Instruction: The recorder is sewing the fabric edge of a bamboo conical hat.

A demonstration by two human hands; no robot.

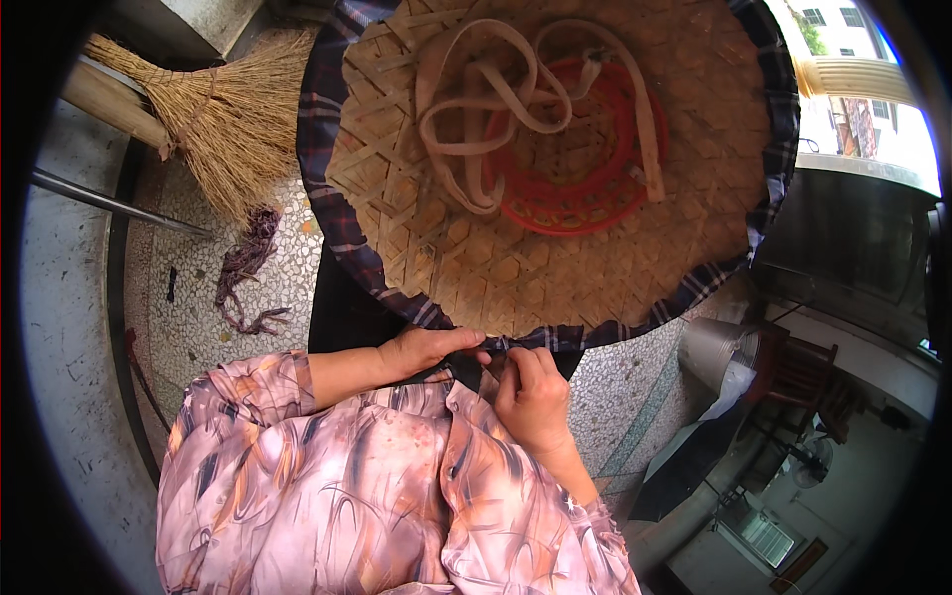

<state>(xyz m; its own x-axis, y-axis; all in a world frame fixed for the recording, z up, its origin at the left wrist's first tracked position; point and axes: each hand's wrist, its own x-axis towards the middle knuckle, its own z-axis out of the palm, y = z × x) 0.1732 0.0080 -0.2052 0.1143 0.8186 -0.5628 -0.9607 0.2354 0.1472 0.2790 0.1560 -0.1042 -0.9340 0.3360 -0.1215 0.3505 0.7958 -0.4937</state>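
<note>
A wide woven bamboo hat rests over my lap with its underside facing up. Dark plaid cloth wraps around its rim. Inside the hat lies a red plastic ring, with a pale fabric strap looped loosely across it. My left hand grips the near edge, thumb on top of the plaid cloth. Just to its right, my right hand is closed at the same stretch of rim, fingertips pinched together. Whatever is between those fingertips is too small to make out.
At the upper left a straw broom lies near a thin metal rod. A dark, stringy bundle is on the speckled floor. To the right stand a metal bucket and a wooden chair, with a fan beyond.
</note>
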